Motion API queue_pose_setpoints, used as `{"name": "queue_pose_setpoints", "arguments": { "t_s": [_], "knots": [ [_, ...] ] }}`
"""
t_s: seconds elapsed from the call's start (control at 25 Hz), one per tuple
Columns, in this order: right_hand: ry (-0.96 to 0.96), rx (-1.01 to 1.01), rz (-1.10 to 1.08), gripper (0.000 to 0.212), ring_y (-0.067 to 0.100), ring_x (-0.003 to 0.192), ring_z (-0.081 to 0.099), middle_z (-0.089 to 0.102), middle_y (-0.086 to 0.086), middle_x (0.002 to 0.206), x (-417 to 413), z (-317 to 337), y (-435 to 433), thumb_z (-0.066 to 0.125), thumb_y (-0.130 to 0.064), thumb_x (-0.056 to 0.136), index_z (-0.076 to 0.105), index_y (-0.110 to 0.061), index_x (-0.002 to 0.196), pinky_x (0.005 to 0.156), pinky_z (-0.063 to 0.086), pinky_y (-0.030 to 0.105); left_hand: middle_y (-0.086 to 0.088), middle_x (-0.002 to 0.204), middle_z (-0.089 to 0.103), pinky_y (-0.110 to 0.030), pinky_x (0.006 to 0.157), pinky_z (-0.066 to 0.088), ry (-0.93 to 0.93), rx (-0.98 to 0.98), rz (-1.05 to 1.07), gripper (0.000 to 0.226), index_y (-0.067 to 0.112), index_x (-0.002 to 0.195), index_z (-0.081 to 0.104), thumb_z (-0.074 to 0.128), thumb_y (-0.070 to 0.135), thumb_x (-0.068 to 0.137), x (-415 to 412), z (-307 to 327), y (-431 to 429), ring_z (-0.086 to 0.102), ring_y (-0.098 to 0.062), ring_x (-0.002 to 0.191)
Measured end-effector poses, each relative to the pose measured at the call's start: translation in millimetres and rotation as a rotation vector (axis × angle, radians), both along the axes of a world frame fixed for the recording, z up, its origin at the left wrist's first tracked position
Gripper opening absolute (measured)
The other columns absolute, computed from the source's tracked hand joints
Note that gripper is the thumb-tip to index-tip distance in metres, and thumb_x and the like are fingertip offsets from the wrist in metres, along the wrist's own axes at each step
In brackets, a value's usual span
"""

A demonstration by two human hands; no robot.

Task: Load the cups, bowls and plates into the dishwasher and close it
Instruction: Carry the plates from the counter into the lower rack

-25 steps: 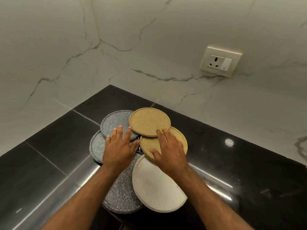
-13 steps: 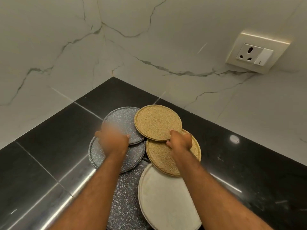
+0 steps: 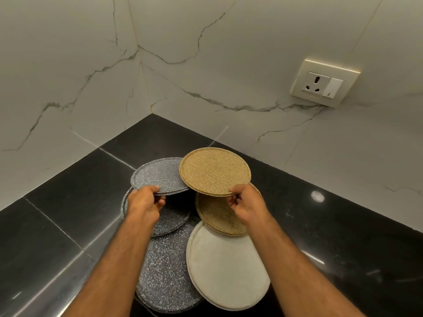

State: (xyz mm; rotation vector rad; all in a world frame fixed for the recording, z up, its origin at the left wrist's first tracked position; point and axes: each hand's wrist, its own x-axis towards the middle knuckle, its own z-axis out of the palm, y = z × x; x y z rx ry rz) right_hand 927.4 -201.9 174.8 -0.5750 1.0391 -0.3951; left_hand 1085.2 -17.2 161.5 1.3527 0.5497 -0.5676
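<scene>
Six plates crowd the tabletop (image 3: 57,213) in the wall corner; take the pile's middle as the dial. The left grip (image 3: 144,202) pinches the left-held plate (image 3: 158,177) at 11 o'clock, raised off the pile. The right grip (image 3: 248,202) pinches the right-held plate (image 3: 215,171) at 1 o'clock, its left edge over the other's right edge. Below lie the left lower plate (image 3: 176,216) at 9 and the right lower plate (image 3: 217,216) at 3. The near-left plate (image 3: 167,277) sits at 7. The near-right plate (image 3: 226,266) at 5 overlaps it, its far edge under the right lower plate. A socket (image 3: 324,83) sits on the wall at 2, well apart.
</scene>
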Motion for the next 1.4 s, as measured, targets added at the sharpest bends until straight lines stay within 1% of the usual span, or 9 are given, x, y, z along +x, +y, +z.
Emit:
{"name": "queue_pose_setpoints", "arguments": {
  "t_s": [0.12,0.24,0.32,0.44,0.64,0.88,1.04,1.24,1.4],
  "knots": [
    [-0.045,-0.026,0.027,0.038,0.024,0.087,0.065,0.066,0.014,0.104,-43,26,16,0.059,0.013,0.079,0.06,-0.007,0.111,0.076,0.055,0.037,-0.013,0.097,0.062,-0.024,0.044,0.048,-0.052,-0.042,-0.007,0.02,0.001,0.11,0.058,0.064,-0.002,0.092,-30,17,17,0.061,-0.019,0.067],
    [-0.044,-0.083,0.044,0.038,0.026,0.09,0.068,0.068,0.015,0.108,-99,52,34,0.058,0.012,0.081,0.06,-0.008,0.113,0.08,0.058,0.04,-0.013,0.1,0.061,-0.027,0.048,0.051,-0.149,-0.06,-0.055,0.02,0.008,0.105,0.051,0.063,-0.002,0.093,-74,40,34,0.062,-0.021,0.073],
    [-0.031,-0.111,0.039,0.037,0.029,0.095,0.07,0.069,0.017,0.11,-140,68,50,0.058,0.013,0.081,0.06,-0.005,0.113,0.078,0.061,0.041,-0.013,0.103,0.06,-0.029,0.051,0.051,-0.235,-0.06,-0.107,0.025,0.008,0.112,0.049,0.06,-0.003,0.093,-109,57,46,0.061,-0.022,0.076],
    [-0.023,-0.165,0.008,0.031,0.032,0.1,0.071,0.068,0.02,0.113,-215,89,83,0.059,0.012,0.082,0.06,-0.003,0.109,0.071,0.063,0.041,-0.015,0.108,0.059,-0.029,0.046,0.051,-0.367,-0.046,-0.192,0.035,0.007,0.121,0.048,0.058,-0.005,0.09,-172,84,71,0.06,-0.023,0.074],
    [-0.043,-0.253,-0.035,0.024,0.03,0.089,0.069,0.068,0.021,0.104,-366,116,161,0.06,0.012,0.081,0.062,0.0,0.102,0.063,0.061,0.039,-0.023,0.118,0.061,-0.032,0.044,0.051,-0.574,0.025,-0.294,0.043,0.01,0.124,0.047,0.059,-0.003,0.086,-302,119,134,0.062,-0.03,0.073],
    [0.004,-0.31,-0.077,0.02,0.026,0.088,0.067,0.067,0.015,0.094,-532,133,236,0.062,0.01,0.08,0.065,-0.001,0.097,0.059,0.059,0.035,-0.011,0.11,0.061,-0.035,0.052,0.055,-0.68,0.087,-0.412,0.041,0.02,0.123,0.047,0.058,0.001,0.088,-469,153,198,0.063,-0.024,0.074],
    [0.043,-0.35,-0.126,0.023,0.027,0.099,0.071,0.073,0.013,0.106,-604,137,252,0.065,0.007,0.084,0.066,-0.003,0.104,0.062,0.061,0.036,-0.009,0.106,0.065,-0.032,0.048,0.053,-0.763,0.173,-0.524,0.039,0.02,0.123,0.049,0.056,0.005,0.088,-539,154,208,0.063,-0.025,0.065],
    [0.147,-0.363,-0.232,0.018,0.028,0.092,0.073,0.073,0.015,0.104,-657,121,244,0.064,0.006,0.088,0.065,-0.001,0.105,0.063,0.062,0.037,-0.007,0.103,0.066,-0.029,0.043,0.052,-0.795,0.24,-0.661,0.041,0.019,0.127,0.049,0.058,0.006,0.089,-578,126,184,0.066,-0.026,0.07],
    [0.29,-0.385,-0.285,0.015,0.029,0.092,0.072,0.073,0.016,0.105,-698,97,238,0.063,0.005,0.09,0.066,-0.002,0.102,0.054,0.058,0.031,-0.008,0.095,0.065,-0.027,0.039,0.051,-0.804,0.275,-0.761,0.032,0.02,0.119,0.051,0.057,0.005,0.091,-614,96,161,0.065,-0.025,0.063]
  ]
}}
